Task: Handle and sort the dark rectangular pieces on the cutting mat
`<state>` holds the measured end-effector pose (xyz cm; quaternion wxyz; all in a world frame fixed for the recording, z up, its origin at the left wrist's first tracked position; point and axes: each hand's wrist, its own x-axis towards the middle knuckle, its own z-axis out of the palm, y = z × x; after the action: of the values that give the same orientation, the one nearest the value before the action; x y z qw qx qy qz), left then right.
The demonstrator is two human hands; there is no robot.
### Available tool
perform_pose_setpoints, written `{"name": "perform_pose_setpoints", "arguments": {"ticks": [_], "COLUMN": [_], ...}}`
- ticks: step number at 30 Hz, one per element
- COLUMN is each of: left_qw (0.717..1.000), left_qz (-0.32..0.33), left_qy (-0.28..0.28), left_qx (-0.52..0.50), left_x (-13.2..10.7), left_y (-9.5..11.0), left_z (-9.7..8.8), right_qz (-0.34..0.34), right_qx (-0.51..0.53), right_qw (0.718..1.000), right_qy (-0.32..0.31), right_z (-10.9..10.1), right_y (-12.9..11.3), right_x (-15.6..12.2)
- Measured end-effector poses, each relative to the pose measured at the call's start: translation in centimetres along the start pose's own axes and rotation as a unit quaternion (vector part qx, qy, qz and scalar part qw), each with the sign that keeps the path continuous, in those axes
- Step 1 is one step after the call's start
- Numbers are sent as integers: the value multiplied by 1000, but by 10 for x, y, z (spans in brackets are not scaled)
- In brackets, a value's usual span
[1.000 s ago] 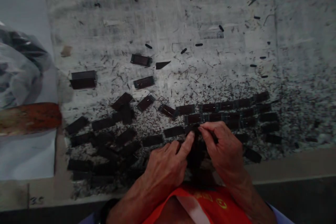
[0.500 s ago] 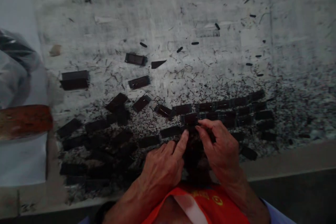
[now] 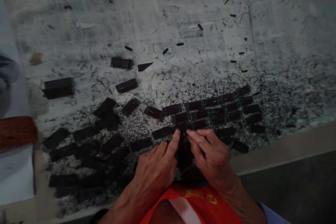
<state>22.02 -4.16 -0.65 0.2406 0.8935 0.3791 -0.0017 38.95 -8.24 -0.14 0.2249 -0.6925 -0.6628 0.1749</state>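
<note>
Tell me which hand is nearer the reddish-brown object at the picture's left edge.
Left. The left hand is right of the reddish-brown object, with dark pieces lying between; the right hand is farther right, beyond the left hand.

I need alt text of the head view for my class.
The left hand touches a dark piece with one finger; the right hand is pinched close beside it. Other pieces lie about the scrap-strewn table, some in rough rows.

red apron [image 3: 220, 210] | yellow markings [image 3: 212, 199] | white strap [image 3: 185, 210] | bluish right sleeve [image 3: 271, 214]
</note>
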Motion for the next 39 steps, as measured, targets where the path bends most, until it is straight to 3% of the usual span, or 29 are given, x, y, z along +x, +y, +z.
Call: {"name": "perform_pose_setpoints", "arguments": {"ticks": [15, 21, 31, 34, 39], "left_qw": [1000, 999, 998, 998, 999], "left_qz": [4, 2, -43, -16, -3], "left_qy": [20, 32, 48, 56, 20], "left_qx": [-6, -14, -13, -6, 30], "left_x": [0, 1, -21, -20, -6], "left_y": [-1, -2, -12, -12, -3], "left_z": [1, 1, -8, -11, -8], "right_qz": [-14, 10, 15, 10, 13], "right_qx": [-71, -88, -85, -77, -81], "right_qw": [997, 996, 995, 996, 996], "right_qy": [-28, -33, -42, -41, -45], "right_z": [4, 5, 4, 4, 3], "right_y": [1, -1, -1, -2, -3], "right_x": [3, 3, 2, 3, 2]}}
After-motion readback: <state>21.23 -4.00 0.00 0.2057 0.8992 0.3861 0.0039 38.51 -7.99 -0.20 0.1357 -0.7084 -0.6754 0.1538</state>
